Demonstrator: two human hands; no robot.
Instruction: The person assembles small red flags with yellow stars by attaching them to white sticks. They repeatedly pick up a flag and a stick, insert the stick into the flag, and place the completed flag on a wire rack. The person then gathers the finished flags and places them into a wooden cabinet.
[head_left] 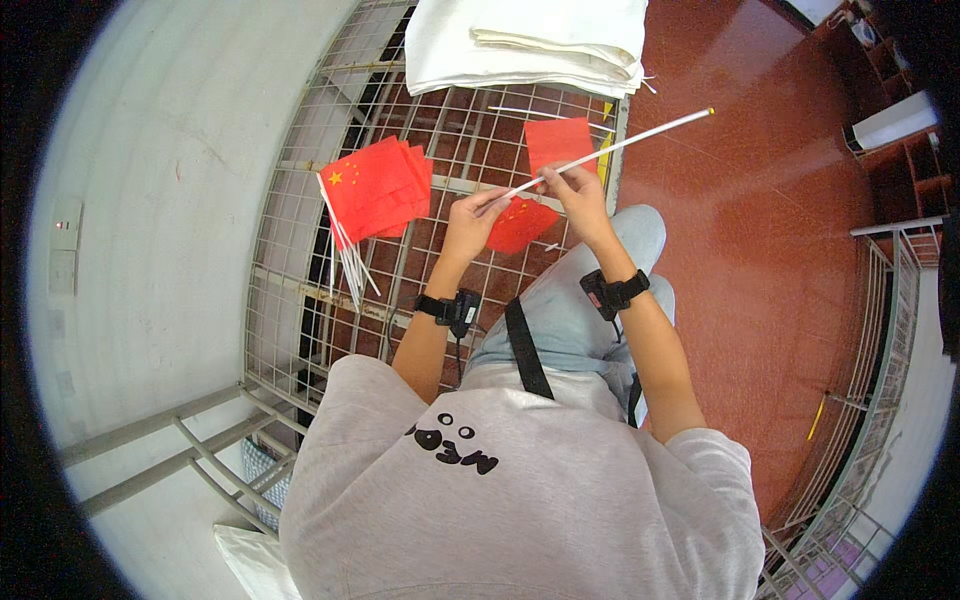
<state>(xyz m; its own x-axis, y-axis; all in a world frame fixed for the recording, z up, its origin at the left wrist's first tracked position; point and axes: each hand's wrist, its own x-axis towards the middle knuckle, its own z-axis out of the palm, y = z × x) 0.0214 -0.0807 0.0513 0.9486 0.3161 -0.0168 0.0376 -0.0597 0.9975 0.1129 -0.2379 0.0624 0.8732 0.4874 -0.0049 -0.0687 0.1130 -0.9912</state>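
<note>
Both my hands are on one small red flag with yellow stars and its long white stick, which slants up to the right and ends in a yellow tip. My left hand is closed in a pinch at the stick's lower left end, by the flag's edge. Higher along the same stick, the fingers of my right hand are closed around it. Just beyond my right hand lies a red cloth piece, partly covered by the stick and fingers. Left of my hands, several red flags lie stacked, their white sticks fanned toward me.
Everything rests on a metal wire-mesh bed base. Folded white cloth sits at its far end. A thin white stick lies before the cloth. The pale wall borders the left; reddish floor spreads right.
</note>
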